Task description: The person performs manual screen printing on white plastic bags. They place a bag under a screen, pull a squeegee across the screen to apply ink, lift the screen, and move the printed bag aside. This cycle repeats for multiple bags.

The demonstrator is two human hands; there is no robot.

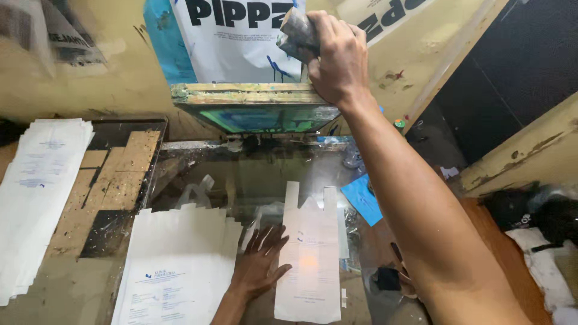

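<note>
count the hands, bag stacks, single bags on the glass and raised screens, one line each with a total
hands: 2, left hand flat by the single bag, right hand gripping a rag on the screen
bag stacks: 2, left stack, near stack
single bag on the glass: 1
raised screen: 1
total: 6

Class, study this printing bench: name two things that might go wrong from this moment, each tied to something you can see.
1. The left hand lies flat by the white bag under the raised screen frame; if the frame drops, fingers may get caught.
2. The right hand grips an inky squeegee above; blue ink might drip onto the bag or the printed stack.
</note>
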